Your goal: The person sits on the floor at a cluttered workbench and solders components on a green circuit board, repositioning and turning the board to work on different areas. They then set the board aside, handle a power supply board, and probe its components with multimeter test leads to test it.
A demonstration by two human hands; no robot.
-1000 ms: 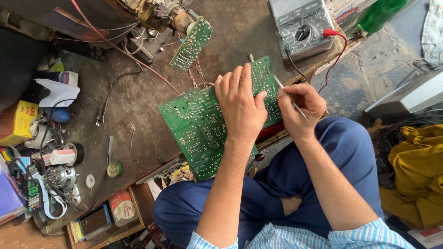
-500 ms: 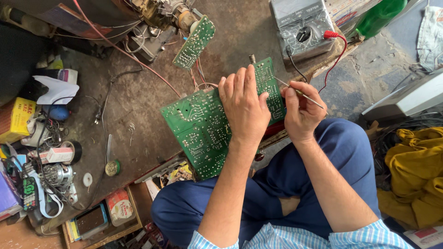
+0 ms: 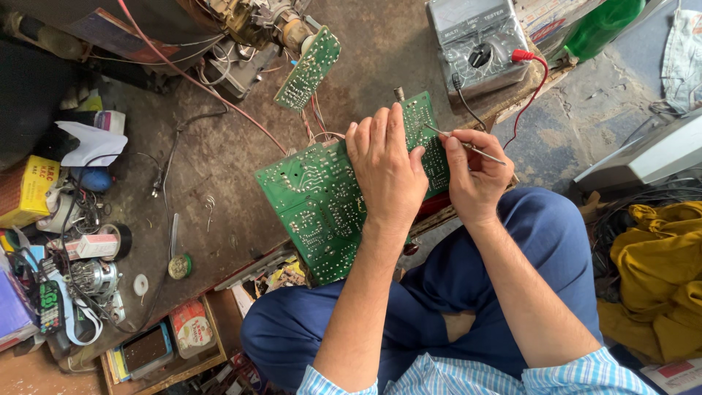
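A large green circuit board (image 3: 322, 201) lies solder side up at the edge of a dirty workbench (image 3: 219, 153), over my lap. My left hand (image 3: 386, 164) rests flat on the board's right half, fingers pointing away from me. My right hand (image 3: 475, 175) pinches a thin metal tool (image 3: 462, 143), whose tip touches the board near its far right corner. Thin wires run from the board's far edge toward a smaller green board (image 3: 308, 67) standing tilted farther back.
A grey analogue multimeter (image 3: 479, 44) with a red lead sits at the back right, beside a green bottle (image 3: 599, 25). Cluttered parts, tape rolls, a yellow box (image 3: 25, 190) and a small motor fill the left. A yellow cloth (image 3: 662, 271) lies on the right.
The thin tool's tip has shifted slightly left along the board's far right part. My left hand stays pressed on the board; the view has drifted a little.
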